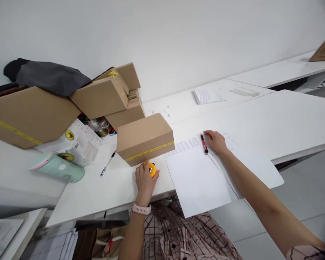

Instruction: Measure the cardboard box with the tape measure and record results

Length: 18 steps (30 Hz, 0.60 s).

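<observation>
My left hand point(145, 180) is closed around a yellow tape measure point(152, 169) on the white table, right against the front of a closed cardboard box point(146, 135). A yellow printed strip runs along that box's front side. My right hand point(216, 141) lies on the papers with its fingers loosely bent and apart. Its fingertips are beside the upper end of a red and black pen point(204, 144), and nothing shows in its grasp. Beneath the pen are a sheet with printed rows along its far edge point(195, 177) and a second sheet point(249, 166), which overhang the table's front edge.
To the left lie a clear pen point(107, 163), a mint tumbler point(59, 167) and a white avocado-print box point(83, 144). Behind them, cardboard boxes point(100, 97) are piled up with dark cloth point(51, 76) on top. A paper stack point(209, 95) lies near the wall.
</observation>
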Tool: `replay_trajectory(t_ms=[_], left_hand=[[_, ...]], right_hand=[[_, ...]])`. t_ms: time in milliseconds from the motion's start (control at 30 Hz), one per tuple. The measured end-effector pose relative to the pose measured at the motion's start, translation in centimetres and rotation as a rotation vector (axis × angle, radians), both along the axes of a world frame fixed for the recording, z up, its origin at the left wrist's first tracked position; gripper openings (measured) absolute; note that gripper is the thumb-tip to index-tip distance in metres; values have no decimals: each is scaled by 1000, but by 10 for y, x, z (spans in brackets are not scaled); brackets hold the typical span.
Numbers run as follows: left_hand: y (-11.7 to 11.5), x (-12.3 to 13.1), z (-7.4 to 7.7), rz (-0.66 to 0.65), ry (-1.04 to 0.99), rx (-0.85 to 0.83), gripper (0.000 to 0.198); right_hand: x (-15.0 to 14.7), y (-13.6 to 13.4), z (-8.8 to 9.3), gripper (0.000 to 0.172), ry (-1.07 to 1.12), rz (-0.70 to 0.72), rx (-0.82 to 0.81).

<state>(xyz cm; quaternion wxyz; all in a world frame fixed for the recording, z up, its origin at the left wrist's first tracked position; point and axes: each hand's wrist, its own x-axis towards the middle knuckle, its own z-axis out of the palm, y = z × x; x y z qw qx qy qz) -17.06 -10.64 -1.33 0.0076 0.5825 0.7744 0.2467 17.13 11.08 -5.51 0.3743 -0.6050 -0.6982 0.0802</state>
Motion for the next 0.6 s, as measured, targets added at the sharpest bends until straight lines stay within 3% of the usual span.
replay_trajectory(t_ms=[100, 167, 267, 300, 367, 433, 500, 600], left_hand=[[-6, 0, 2, -36, -104, 27, 57], [-18, 4, 8, -116, -183, 22, 57], [-38, 20, 26, -360, -518, -79, 63], [-44, 26, 33, -445, -674, -129, 67], [-51, 37, 49, -558, -906, -209, 72], [-54, 41, 62, -609, -1007, -256, 70], [-55, 36, 68, -616, -1042, -299, 66], [-62, 17, 64, -591, -1081, -358, 62]], right_hand=[[-4, -5, 12, 40, 19, -66, 49], [-14, -19, 32, 40, 38, -80, 124], [-41, -63, 73, 31, 146, 167, 161], [-52, -82, 86, 30, 208, 305, 61], [-73, -120, 109, 33, 296, 677, -324], [-89, -151, 121, 42, 388, 973, -684], [-100, -170, 124, 48, 489, 1048, -869], [-113, -182, 117, 52, 650, 1008, -1050]])
